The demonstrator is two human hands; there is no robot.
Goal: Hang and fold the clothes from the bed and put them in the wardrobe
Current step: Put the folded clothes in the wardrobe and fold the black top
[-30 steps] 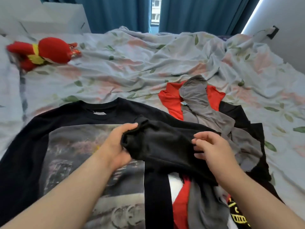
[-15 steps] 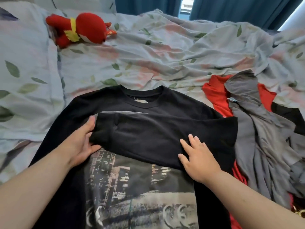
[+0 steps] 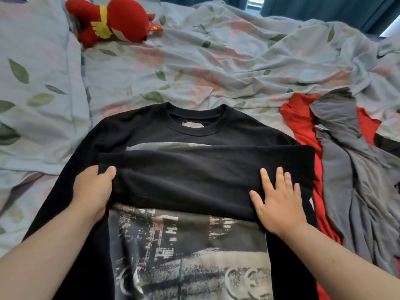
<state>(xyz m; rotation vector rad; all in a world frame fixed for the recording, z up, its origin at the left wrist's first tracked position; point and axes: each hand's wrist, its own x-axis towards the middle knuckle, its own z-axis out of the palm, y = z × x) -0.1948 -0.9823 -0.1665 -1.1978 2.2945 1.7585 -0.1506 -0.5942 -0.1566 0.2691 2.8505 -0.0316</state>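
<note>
Black sweatshirt [image 3: 194, 131] lies face up across the lower middle of the frame on the bed [image 3: 216, 68], its right sleeve [image 3: 205, 172] folded flat across the chest above the printed picture. The left hand [image 3: 92, 191] sits at the cuff end, thumb on top of the fabric and fingers seemingly tucked beneath, a light pinch on the sleeve. The right hand [image 3: 277, 202] lies flat with fingers spread and straight, pressing the sleeve down near the fold and gripping nothing.

To the right of the frame, a red garment [image 3: 303, 126] and a grey garment [image 3: 355, 174] lie in a loose heap, the red one touching the sweatshirt's edge. A red plush toy [image 3: 116, 20] rests at the upper left, beside a pillow [image 3: 36, 83].

The likely trouble, I'd say: the duvet underneath is rumpled and soft, so the sleeve may slide or crease once the hands lift. The neighbouring heap could also get caught in the next fold.
</note>
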